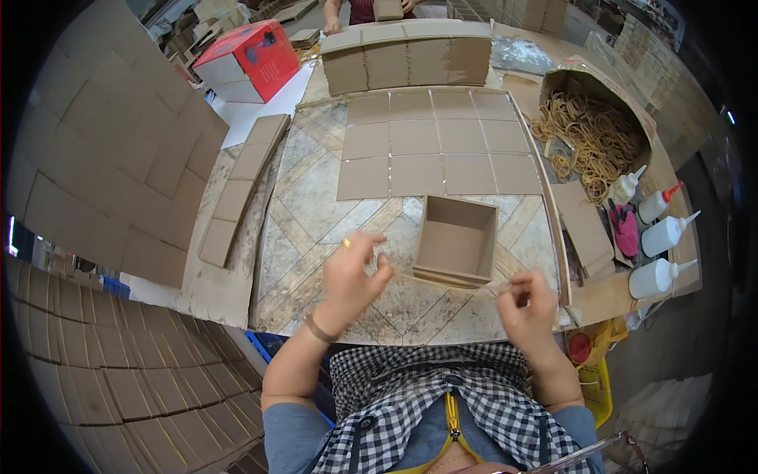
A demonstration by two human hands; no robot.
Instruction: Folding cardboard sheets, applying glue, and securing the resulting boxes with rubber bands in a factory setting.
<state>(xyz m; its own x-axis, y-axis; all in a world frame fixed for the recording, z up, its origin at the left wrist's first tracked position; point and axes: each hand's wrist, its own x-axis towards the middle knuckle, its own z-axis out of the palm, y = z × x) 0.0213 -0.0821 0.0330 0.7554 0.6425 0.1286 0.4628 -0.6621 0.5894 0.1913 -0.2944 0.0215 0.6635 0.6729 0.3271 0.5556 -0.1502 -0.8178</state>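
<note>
Left hand [353, 272] half-open, fingers curled, holding nothing visible; right hand [527, 304] loosely curled (contents unclear); open cardboard box [456, 241] just beyond, between them.

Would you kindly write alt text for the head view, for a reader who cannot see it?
A person's left hand and right hand hover, holding nothing that can be made out, just in front of an open brown cardboard box on a patterned table. Flat cardboard squares lie beyond it; rubber bands and glue bottles sit to the right.
</note>
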